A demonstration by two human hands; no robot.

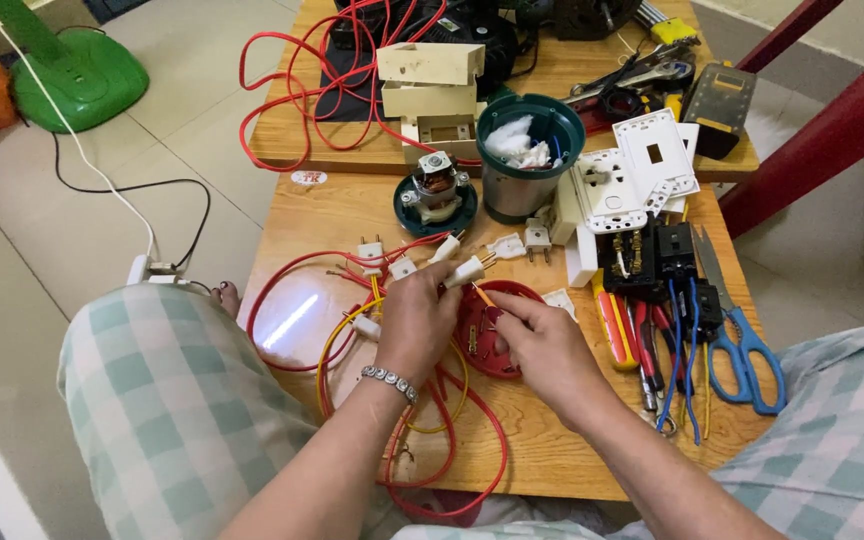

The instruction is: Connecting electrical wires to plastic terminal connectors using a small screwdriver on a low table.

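Ahead of me on the far wooden table stand cream cardboard boxes, stacked with flaps open, beside the red cable. A small round white sticker with red print sits on that table's near edge

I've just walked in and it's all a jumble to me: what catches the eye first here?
The two hands at the middle: the left hand pinches a white plug, and the right hand touches a thin wire over a round red part. Red cable loops across the wooden table, and blue-handled scissors lie at the right.
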